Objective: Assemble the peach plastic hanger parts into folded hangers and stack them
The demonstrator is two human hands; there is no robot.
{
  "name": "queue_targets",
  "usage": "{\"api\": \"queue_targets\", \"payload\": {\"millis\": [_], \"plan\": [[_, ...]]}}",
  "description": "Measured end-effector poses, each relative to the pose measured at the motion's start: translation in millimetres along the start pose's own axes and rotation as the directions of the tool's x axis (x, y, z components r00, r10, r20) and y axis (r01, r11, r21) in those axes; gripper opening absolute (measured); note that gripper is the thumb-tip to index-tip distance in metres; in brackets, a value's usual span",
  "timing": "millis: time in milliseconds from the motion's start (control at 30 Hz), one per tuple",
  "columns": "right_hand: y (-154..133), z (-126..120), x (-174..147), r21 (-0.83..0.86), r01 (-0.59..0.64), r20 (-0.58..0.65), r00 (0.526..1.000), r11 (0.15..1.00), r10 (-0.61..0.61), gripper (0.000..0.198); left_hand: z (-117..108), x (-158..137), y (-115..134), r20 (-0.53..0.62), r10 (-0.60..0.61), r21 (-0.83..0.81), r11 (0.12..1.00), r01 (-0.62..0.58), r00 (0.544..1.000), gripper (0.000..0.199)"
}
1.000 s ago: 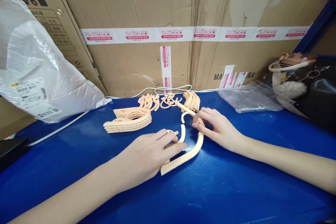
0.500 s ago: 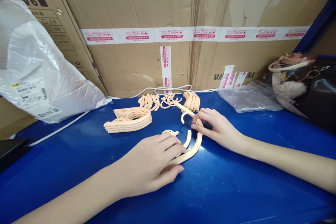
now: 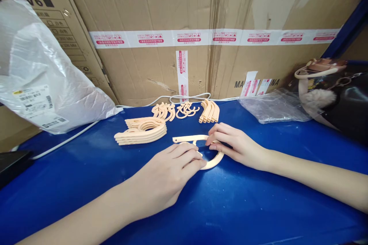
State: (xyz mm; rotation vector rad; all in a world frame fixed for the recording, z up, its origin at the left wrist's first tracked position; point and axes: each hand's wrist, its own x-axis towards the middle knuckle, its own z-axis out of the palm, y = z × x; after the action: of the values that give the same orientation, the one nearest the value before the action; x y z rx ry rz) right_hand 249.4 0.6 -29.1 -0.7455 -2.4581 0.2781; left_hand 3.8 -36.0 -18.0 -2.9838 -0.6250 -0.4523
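Observation:
Both hands are on a cream plastic folding hanger [image 3: 213,163] above the blue table. My left hand [image 3: 169,174] is closed around its near curved part and covers some of it. My right hand [image 3: 231,143] pinches the bend at the right, where an arm with a small hole at its end points left. A small piece inside the loop is partly hidden by my left fingers. Behind my left hand lies a neat stack of folded cream hangers [image 3: 143,137].
Loose cream hooks [image 3: 187,111] lie at the back between small curved pieces [image 3: 163,111] and stacked curved arms [image 3: 209,111]. A white parcel bag [image 3: 43,80] leans at left. Cardboard boxes [image 3: 158,69] stand behind a white cable. A clear plastic bag [image 3: 273,107] and dark bag [image 3: 350,103] are right.
The hanger's upper arm has swung from pointing up and back to lying leftward, folded over the loop. My right hand moved slightly with it; my left hand stays near its place.

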Motion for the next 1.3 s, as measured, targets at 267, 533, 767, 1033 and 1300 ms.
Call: {"api": "queue_targets", "payload": {"millis": [267, 533, 767, 1033, 1300], "plan": [[-1.4, 1.7, -2.2, 0.046, 0.021, 0.087, 0.996, 0.999, -0.025, 0.013, -1.1, 0.9, 9.1, 0.064, 0.02, -0.051, 0.999, -0.017, 0.998, 0.03], [-1.2, 2.3, 1.8, 0.07, -0.068, 0.07, 0.996, 0.995, 0.064, 0.021, 0.9, 0.2, 21.1, 0.045, 0.206, -0.05, 0.978, -0.204, 0.978, 0.035], [-4.2, 3.9, 31.2, -0.094, -0.073, 0.175, 0.981, 0.993, 0.089, 0.021, 4.1, 1.3, 12.5, -0.098, 0.162, 0.035, 0.987, -0.159, 0.982, 0.025], [-3.1, 14.2, 52.2, -0.135, -0.109, 0.133, 0.983, 0.985, 0.127, 0.008, -0.1, -2.3, 11.2, -0.184, -0.119, 0.097, 0.986, 0.138, 0.976, 0.017], [-8.0, 13.2, 56.1, -0.187, -0.098, 0.154, 0.98, 0.977, 0.128, 0.016, 2.9, 3.2, 21.6, 0.043, -0.354, -0.148, 0.923, 0.356, 0.934, 0.005]]}}
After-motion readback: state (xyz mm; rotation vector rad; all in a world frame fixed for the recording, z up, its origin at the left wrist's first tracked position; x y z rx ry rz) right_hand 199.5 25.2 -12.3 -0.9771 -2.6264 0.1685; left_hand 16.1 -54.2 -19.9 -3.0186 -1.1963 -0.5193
